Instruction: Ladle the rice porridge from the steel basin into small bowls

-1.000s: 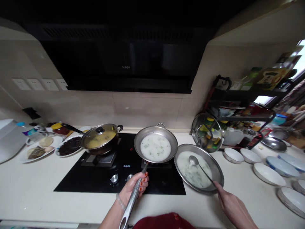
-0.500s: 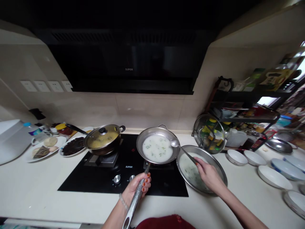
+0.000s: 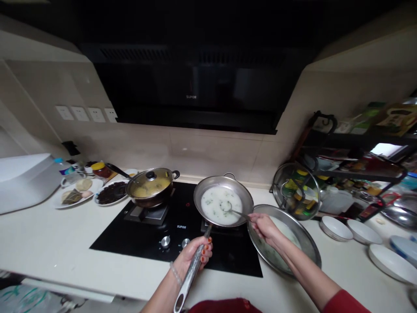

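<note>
My left hand (image 3: 196,253) is wrapped round the long handle of a metal frying pan (image 3: 202,187) at the right burner. White liquid with green flecks (image 3: 215,201) covers the pan's bottom. Closed on the handle of a metal ladle (image 3: 239,213), my right hand (image 3: 264,227) reaches over the pan's right rim, and the ladle's bowl dips into the liquid. Under that hand, right of the pan, stands a wide steel basin (image 3: 311,243) with similar white liquid in it, partly hidden by my forearm.
On the left burner sits a lidded pan (image 3: 150,187) with yellowish contents. Left of it lie a plate of dark food (image 3: 112,192) and a plate with pale food (image 3: 60,202). A glass lid (image 3: 295,191) leans on the rack. Several white bowls (image 3: 336,228) stand at right.
The ladle has moved left from the pan's right rim into the liquid, and my right hand has come closer to the pan. My left hand keeps hold of the pan handle. The view has shifted.
</note>
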{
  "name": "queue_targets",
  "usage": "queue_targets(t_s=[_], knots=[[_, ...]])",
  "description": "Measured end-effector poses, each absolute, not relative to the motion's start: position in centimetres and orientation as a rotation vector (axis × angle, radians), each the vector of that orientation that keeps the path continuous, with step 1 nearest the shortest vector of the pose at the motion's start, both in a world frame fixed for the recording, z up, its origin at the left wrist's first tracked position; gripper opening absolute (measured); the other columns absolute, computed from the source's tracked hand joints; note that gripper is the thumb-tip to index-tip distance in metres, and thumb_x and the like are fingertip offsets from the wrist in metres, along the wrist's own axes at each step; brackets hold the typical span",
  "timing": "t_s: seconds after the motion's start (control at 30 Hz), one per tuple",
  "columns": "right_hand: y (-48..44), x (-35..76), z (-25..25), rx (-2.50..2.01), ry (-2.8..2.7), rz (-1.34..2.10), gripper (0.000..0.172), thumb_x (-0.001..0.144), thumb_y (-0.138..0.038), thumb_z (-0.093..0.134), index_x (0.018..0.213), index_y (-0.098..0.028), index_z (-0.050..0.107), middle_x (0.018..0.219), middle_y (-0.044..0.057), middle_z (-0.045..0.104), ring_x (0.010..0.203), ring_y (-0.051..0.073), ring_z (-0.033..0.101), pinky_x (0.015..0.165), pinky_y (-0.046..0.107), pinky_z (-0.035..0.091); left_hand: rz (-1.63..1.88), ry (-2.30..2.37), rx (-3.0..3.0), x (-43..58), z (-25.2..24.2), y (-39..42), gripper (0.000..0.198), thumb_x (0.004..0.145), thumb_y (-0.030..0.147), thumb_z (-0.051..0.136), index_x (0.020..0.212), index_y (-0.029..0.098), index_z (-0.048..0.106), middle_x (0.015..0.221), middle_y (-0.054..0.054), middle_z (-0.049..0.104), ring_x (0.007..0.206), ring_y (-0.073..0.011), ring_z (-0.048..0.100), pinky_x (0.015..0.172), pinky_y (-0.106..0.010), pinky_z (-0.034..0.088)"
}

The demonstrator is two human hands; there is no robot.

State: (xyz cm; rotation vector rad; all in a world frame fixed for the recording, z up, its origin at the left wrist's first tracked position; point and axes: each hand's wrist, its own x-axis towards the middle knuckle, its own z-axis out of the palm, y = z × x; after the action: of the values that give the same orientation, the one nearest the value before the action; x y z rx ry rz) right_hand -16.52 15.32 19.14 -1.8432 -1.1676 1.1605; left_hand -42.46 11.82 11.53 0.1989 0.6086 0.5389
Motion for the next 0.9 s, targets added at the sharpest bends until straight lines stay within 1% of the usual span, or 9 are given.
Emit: queue_targets(t_s=[0.07,0.13,0.2,0.33,0.43,0.53,0.67,0.77,0.9], knots=[[14.9,-16.4,19.6,-1.811,-1.073,1.248,0.018,0.08,-0.008,0.042,0.086,-0.018,0.055,0.043,-0.008,0.036,0.033,0.008,0.026,0.035,0.02,0.017,0.533,0.616,0.209,-42.5,11.4,11.9,0.017,0.08,0.019,0.055,0.063,0.014,0.051,0.046,0.005,0.037,0.034,-0.0036,0.032,0.032,-0.011,0.02],[14.4,-16.2,20.1,-1.772,-1.004,1.31,0.018,0.079,-0.007,0.042,0.087,-0.018,0.054,0.043,-0.008,0.036,0.033,0.007,0.025,0.034,0.018,0.016,0.515,0.632,0.216,-42.6,11.5,11.9,0.019,0.08,0.02,0.053,0.063,0.014,0.051,0.045,0.005,0.036,0.033,-0.0034,0.031,0.032,-0.011,0.019],[14.0,-16.0,20.4,-1.741,-0.954,1.353,0.018,0.08,-0.008,0.042,0.088,-0.017,0.054,0.044,-0.008,0.037,0.033,0.006,0.024,0.034,0.017,0.015,0.498,0.638,0.22,-42.6,11.7,11.9,0.02,0.081,0.021,0.052,0.063,0.014,0.051,0.045,0.005,0.036,0.033,-0.0037,0.032,0.032,-0.011,0.02],[13.5,-15.7,20.9,-1.711,-0.892,1.399,0.019,0.081,-0.007,0.04,0.091,-0.014,0.054,0.043,-0.008,0.039,0.033,0.005,0.024,0.034,0.015,0.013,0.543,0.638,0.177,-42.6,12.2,11.7,0.016,0.082,0.017,0.05,0.066,0.014,0.05,0.048,0.005,0.037,0.035,-0.0039,0.032,0.032,-0.011,0.022],[13.2,-15.3,21.1,-1.703,-0.862,1.407,0.019,0.082,-0.007,0.039,0.092,-0.014,0.054,0.042,-0.008,0.039,0.032,0.005,0.024,0.033,0.014,0.013,0.543,0.636,0.16,-42.6,12.5,11.6,0.019,0.083,0.017,0.047,0.064,0.015,0.048,0.048,0.005,0.037,0.034,-0.0034,0.031,0.033,-0.011,0.024],[12.9,-15.0,21.4,-1.697,-0.84,1.407,0.019,0.083,-0.008,0.04,0.095,-0.013,0.054,0.042,-0.008,0.039,0.032,0.005,0.025,0.033,0.014,0.013,0.528,0.624,0.168,-42.6,12.5,11.6,0.02,0.084,0.018,0.048,0.065,0.015,0.048,0.047,0.005,0.037,0.035,-0.0042,0.034,0.034,-0.011,0.024],[12.6,-14.4,21.7,-1.676,-0.825,1.405,0.021,0.082,-0.007,0.041,0.098,-0.012,0.054,0.043,-0.009,0.038,0.032,0.004,0.025,0.033,0.013,0.014,0.534,0.623,0.174,-42.7,12.0,11.7,0.019,0.082,0.019,0.053,0.064,0.015,0.047,0.047,0.005,0.037,0.034,-0.004,0.034,0.033,-0.011,0.022],[12.2,-13.7,22.1,-1.636,-0.802,1.424,0.022,0.083,-0.009,0.042,0.102,-0.011,0.054,0.044,-0.008,0.038,0.032,0.004,0.025,0.033,0.013,0.014,0.534,0.629,0.166,-42.7,11.9,11.7,0.02,0.082,0.02,0.053,0.063,0.014,0.048,0.047,0.005,0.037,0.034,-0.004,0.033,0.032,-0.012,0.02],[11.0,-11.9,22.7,-1.574,-0.72,1.449,0.023,0.083,-0.01,0.045,0.103,-0.01,0.055,0.044,-0.009,0.037,0.032,0.003,0.023,0.034,0.013,0.012,0.594,0.605,0.147,-42.6,12.6,11.3,0.012,0.081,0.014,0.053,0.07,0.013,0.051,0.053,0.004,0.043,0.038,-0.0029,0.035,0.035,-0.011,0.026]])
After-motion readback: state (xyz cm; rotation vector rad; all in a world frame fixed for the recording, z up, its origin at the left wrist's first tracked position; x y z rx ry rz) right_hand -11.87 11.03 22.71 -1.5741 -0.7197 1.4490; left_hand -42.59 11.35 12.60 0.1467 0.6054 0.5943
